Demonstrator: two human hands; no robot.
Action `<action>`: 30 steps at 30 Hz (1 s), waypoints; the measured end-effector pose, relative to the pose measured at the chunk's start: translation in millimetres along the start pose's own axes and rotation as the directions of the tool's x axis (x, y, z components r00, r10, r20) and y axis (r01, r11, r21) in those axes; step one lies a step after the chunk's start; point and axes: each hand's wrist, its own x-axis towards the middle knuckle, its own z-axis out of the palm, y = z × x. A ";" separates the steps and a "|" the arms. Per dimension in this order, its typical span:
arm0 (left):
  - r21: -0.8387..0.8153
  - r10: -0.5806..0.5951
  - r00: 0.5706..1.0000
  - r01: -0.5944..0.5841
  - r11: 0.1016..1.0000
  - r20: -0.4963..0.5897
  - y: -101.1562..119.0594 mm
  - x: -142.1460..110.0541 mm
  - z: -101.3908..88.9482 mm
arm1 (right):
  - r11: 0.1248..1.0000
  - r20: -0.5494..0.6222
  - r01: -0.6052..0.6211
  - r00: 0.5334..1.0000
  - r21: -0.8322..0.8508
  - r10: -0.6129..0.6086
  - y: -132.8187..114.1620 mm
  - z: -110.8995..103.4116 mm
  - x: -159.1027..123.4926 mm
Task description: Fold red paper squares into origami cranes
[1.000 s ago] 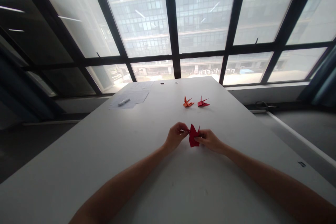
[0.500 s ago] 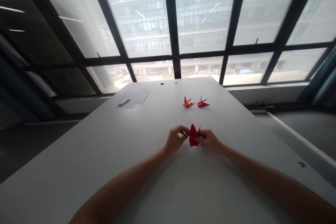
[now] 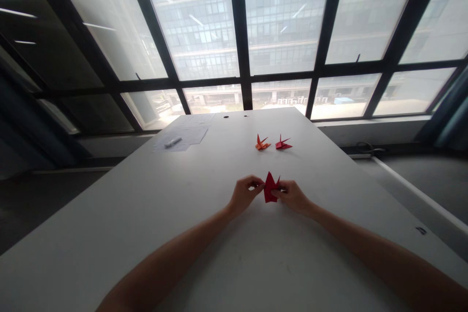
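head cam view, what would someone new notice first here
The red folded paper catches the eye first, pinched between the left hand and the right hand above the white table. Just beyond it lie an orange origami crane and a red origami crane. A large dark-framed window fills the top of the view.

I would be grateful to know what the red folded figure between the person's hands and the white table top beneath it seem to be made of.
The red folded figure looks like thin matte paper, judging by its crisp creases and sharp points. The white table top seems a smooth, low-sheen laminate, though painted wood cannot be ruled out.
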 end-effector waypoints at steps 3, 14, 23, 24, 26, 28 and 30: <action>-0.056 -0.028 1.000 0.028 0.998 0.004 -2.2 0.0 0.7 | 1.000 0.003 0.000 1.000 0.004 0.000 0.9 0.1 -0.3; 0.045 0.080 0.995 -0.083 0.996 0.051 0.4 -0.6 0.0 | 0.999 -0.041 0.010 0.999 -0.035 -0.012 6.3 -0.4 0.4; 0.035 0.042 0.998 -0.044 0.998 0.043 -4.3 -1.0 0.2 | 0.997 -0.049 0.007 0.999 -0.072 -0.011 1.9 0.4 -1.5; 0.033 0.033 0.999 -0.034 0.999 0.042 -4.5 -0.9 0.5 | 0.997 -0.045 0.007 0.999 -0.074 -0.010 1.5 0.7 -1.9; 0.028 0.017 0.999 -0.018 0.999 0.043 -4.4 -0.9 1.3 | 0.997 -0.043 0.004 0.999 -0.074 -0.007 1.7 1.4 -2.4; 0.021 0.004 0.999 -0.005 1.000 0.045 -3.3 -1.0 2.2 | 0.997 -0.043 0.000 0.999 -0.073 -0.003 2.7 2.1 -2.7; 0.009 -0.008 0.999 0.007 1.000 0.047 -1.7 -1.1 3.1 | 0.997 -0.047 0.001 0.999 -0.079 -0.005 3.5 2.6 -2.9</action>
